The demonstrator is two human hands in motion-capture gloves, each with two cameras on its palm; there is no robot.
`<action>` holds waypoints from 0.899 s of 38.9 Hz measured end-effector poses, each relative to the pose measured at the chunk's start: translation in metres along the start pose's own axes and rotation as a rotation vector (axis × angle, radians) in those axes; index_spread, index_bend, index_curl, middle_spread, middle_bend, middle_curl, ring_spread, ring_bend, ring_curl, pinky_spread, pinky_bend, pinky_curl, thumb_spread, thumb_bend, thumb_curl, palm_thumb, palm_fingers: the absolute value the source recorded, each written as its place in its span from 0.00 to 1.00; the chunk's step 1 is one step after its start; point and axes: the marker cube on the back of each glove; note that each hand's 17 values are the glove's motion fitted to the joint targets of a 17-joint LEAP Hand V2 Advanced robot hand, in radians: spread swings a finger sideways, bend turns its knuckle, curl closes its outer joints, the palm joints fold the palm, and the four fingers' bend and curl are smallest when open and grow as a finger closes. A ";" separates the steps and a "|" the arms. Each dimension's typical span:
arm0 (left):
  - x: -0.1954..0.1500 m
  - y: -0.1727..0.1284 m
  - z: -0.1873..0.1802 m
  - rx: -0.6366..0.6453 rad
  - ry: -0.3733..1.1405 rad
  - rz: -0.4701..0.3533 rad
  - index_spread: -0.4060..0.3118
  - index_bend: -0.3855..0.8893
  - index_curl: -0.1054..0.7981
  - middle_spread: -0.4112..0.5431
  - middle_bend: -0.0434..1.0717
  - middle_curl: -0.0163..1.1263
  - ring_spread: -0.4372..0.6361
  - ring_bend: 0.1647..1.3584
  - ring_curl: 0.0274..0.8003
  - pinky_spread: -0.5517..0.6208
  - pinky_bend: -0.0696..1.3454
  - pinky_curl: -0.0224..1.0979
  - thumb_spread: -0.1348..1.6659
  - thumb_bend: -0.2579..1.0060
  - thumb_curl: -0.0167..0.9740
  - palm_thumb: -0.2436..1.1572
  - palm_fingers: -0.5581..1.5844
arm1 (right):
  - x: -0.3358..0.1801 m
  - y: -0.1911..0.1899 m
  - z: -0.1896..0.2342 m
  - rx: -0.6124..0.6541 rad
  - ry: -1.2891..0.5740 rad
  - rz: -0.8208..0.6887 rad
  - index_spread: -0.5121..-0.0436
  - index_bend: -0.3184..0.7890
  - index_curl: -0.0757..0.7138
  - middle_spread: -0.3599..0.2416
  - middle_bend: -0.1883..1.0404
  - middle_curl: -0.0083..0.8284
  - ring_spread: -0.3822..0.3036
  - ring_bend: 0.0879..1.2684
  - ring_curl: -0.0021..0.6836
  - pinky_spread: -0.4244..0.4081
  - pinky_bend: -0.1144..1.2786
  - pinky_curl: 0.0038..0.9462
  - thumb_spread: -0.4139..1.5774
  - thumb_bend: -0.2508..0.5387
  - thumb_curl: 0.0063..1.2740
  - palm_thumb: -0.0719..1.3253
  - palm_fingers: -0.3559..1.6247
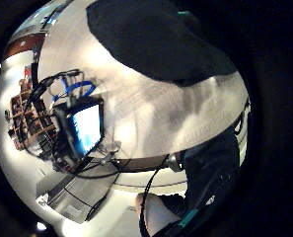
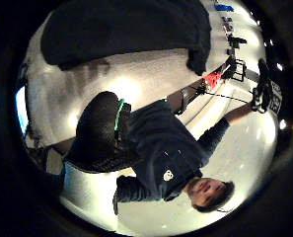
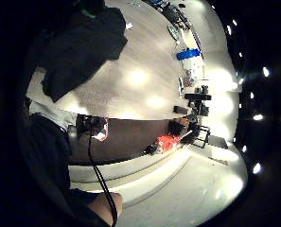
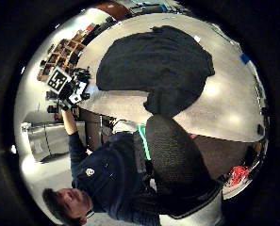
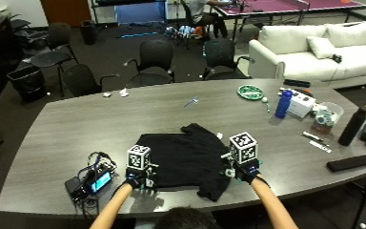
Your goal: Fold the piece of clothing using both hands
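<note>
Lying flat on the grey bench (image 5: 62, 124), a black garment (image 5: 186, 160) sits between both hands. The left hand (image 5: 137, 181) is at its near left edge, the right hand (image 5: 244, 171) at its right edge; whether their fingers grip the cloth cannot be told.

The work surface is a long grey wood-grain table (image 5: 75, 129) with rounded ends. A black garment (image 5: 186, 160) lies spread flat near the front edge, one portion trailing toward that edge. At the front left corner sits a small device with a lit screen (image 5: 96, 182) and attached cables. Toward the far right lie a green round dish (image 5: 251, 91), a blue bottle (image 5: 284, 103) standing upright, a white box (image 5: 302, 105) just beside it, and a tall black bottle (image 5: 351, 126). A flat black case (image 5: 352, 162) lies near the right end. A small blue object (image 5: 191, 101) lies mid-table.
</note>
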 end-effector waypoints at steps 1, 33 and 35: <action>0.002 0.002 0.001 -0.019 0.001 -0.010 0.42 0.44 0.50 0.56 0.22 0.24 0.74 0.28 0.26 0.75 0.28 0.28 0.69 0.20 0.32 0.45 0.39 | 0.000 0.000 0.001 -0.003 -0.001 -0.001 0.32 0.39 0.32 0.55 0.34 0.39 0.61 0.31 0.41 0.74 0.44 0.35 0.80 0.30 0.21 0.30 0.32; 0.013 -0.048 -0.019 0.140 0.089 -0.079 0.27 0.53 0.65 0.20 0.40 0.42 0.25 0.18 0.36 0.38 0.18 0.29 0.70 0.27 0.50 0.75 0.73 | -0.023 -0.050 0.083 -0.198 -0.038 -0.072 0.39 0.40 0.36 0.55 0.35 0.45 0.58 0.32 0.45 0.72 0.39 0.35 0.81 0.31 0.26 0.36 0.36; 0.014 -0.049 -0.027 0.151 0.098 -0.070 0.26 0.52 0.66 0.19 0.39 0.42 0.23 0.18 0.38 0.37 0.18 0.30 0.70 0.26 0.51 0.76 0.73 | -0.028 -0.055 0.092 -0.221 -0.054 -0.075 0.44 0.41 0.37 0.54 0.35 0.46 0.55 0.33 0.46 0.71 0.38 0.34 0.81 0.30 0.26 0.37 0.38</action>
